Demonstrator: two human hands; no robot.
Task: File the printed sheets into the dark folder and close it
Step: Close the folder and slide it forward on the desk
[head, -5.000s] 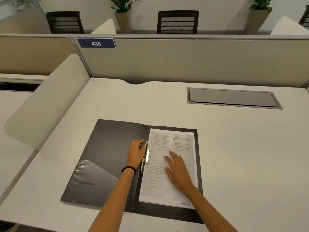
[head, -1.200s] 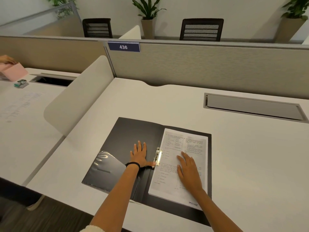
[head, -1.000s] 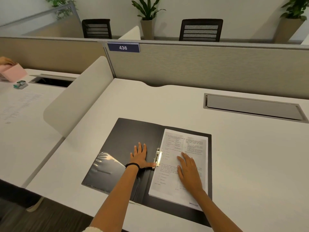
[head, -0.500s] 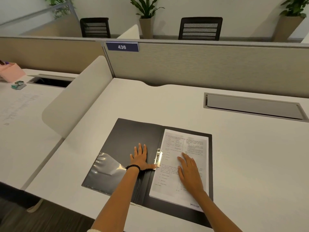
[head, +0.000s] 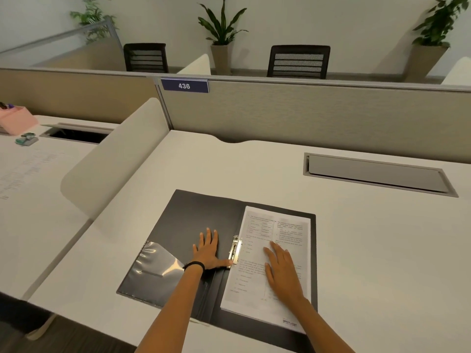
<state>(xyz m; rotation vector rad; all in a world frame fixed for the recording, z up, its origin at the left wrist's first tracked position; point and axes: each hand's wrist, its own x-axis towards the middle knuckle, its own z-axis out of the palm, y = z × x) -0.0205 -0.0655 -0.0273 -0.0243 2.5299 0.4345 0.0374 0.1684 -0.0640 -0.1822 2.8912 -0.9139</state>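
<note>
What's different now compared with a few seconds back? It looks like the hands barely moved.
Five seconds ago the left hand had its fingers curled at the metal clip; now it lies flat on the open dark folder, thumb touching the clip's lower end. Nothing was picked up or released. The right hand still presses flat on the printed sheets, and the folder remains open.
</note>
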